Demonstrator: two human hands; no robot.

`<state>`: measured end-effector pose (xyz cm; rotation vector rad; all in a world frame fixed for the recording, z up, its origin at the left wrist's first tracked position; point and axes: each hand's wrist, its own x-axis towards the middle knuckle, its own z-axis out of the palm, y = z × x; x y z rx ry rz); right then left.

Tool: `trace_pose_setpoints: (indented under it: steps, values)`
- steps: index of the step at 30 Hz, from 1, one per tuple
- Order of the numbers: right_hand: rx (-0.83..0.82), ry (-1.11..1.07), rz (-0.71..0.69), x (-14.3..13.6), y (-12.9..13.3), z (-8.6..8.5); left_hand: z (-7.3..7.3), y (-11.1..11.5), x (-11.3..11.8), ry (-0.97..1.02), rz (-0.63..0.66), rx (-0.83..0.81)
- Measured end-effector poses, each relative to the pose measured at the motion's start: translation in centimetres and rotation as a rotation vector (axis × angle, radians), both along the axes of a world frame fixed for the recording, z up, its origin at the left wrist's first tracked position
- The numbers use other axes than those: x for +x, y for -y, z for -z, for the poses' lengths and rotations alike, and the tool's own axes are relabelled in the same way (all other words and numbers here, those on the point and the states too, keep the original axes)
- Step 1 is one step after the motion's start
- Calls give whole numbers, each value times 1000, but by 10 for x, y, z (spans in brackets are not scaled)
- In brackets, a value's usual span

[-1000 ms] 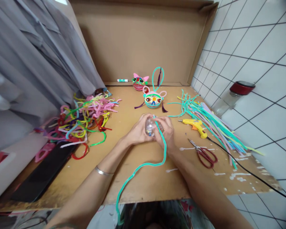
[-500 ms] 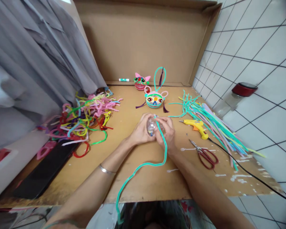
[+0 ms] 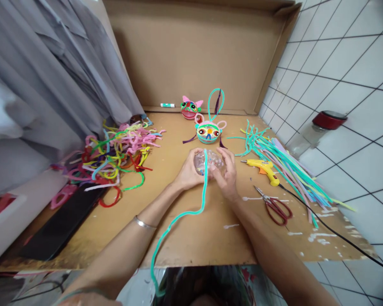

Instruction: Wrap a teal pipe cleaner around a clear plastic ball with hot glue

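Between my two hands sits a clear, rounded plastic ball or bowl [image 3: 215,160] with small coloured bits showing through it. My left hand [image 3: 190,172] is closed round its left side. My right hand [image 3: 227,173] grips the right side, thumb on the near face and fingers round the far edge. A long turquoise pipe cleaner [image 3: 179,221] lies over the front of the ball, then trails toward me past the table edge. Its far end rests against the ball; how it is fixed there I cannot make out.
Tangled pipe cleaners [image 3: 115,157] and a black slab [image 3: 62,223] lie left. Rightward are a yellow glue gun [image 3: 264,168], scissors [image 3: 276,208], straight pipe cleaners [image 3: 293,170] and a red-lidded jar [image 3: 319,131]. Two decorated heads [image 3: 208,132] stand behind, near a glue stick [image 3: 167,105].
My right fingers have come off the turquoise pipe cleaner and spread round the ball's right side, so more of the ball shows. The strand has shifted left.
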<state>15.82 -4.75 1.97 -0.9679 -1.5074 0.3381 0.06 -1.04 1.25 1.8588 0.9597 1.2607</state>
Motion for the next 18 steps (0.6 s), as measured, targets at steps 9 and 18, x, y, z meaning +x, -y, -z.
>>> trace_pose_setpoints:
  steps: [9, 18]
  values:
    - [-262, -214, -84, -4, -10, 11, 11, -11, -2, 126, 71, -139]
    - [-308, -272, -54, -11, -5, 6, -1, -5, -1, 174, 99, -197]
